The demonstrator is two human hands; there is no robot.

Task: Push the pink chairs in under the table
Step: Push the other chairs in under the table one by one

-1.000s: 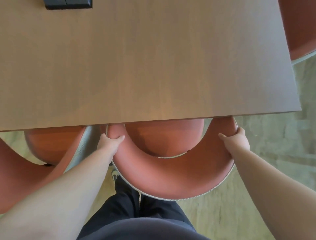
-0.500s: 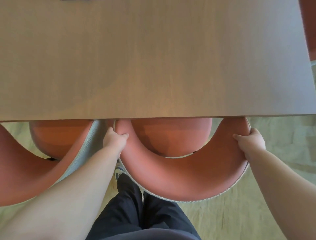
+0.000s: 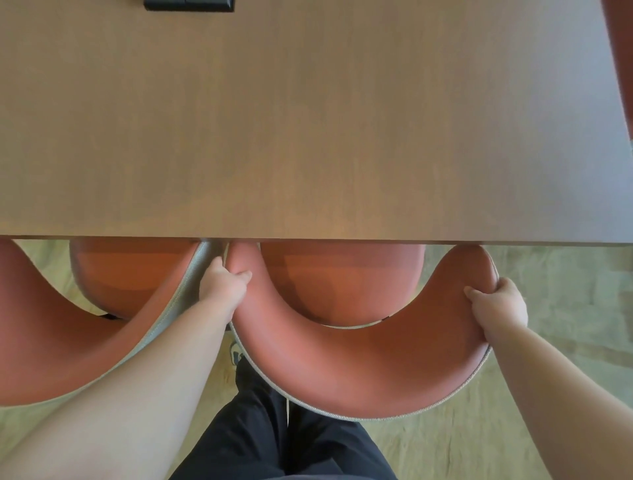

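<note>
Head view looks straight down on a wide brown wood-grain table that fills the upper half of the picture, its near edge running level across the middle. A black flat object lies at the table's far edge, cut off by the top of the picture. Below the edge, the middle pink chair stands with its round seat partly under the table and its curved backrest outside it. The left hand grips the left end of that backrest, thumb over the pink inner face and fingers behind the grey outer shell. The right hand grips the right end in the same way. A second pink chair stands just beside it on the left, its seat also partly under the table. A sliver of another pink chair shows at the far right. The floor is pale greenish carpet, with black trousers and a shoe below.
</note>
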